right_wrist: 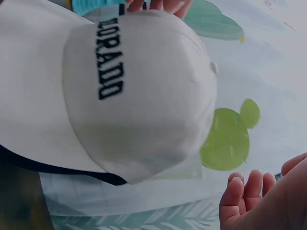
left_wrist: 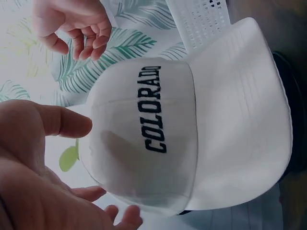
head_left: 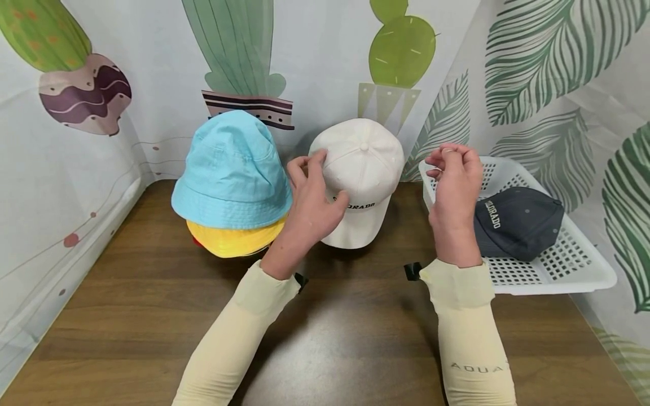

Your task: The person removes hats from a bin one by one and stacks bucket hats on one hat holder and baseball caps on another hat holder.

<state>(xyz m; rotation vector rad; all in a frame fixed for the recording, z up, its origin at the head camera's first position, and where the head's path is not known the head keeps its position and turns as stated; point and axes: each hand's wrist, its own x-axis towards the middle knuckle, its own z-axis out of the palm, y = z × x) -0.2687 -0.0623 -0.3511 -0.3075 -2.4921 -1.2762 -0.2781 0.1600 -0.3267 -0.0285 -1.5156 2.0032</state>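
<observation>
A white baseball cap with dark COLORADO lettering stands at the back middle of the table, brim toward me. A navy edge shows beneath it in the right wrist view. My left hand is at the cap's left side, thumb and fingers spread apart; whether the fingertips touch the cloth I cannot tell. My right hand hovers to the right of the cap, its fingers loosely bent and nothing in them. In the left wrist view, both the white cap and the right hand appear.
Left of the white cap, a light blue bucket hat sits over a yellow one. A white plastic basket on the right holds a dark grey COLORADO cap. Behind hangs a cloth printed with cacti and leaves.
</observation>
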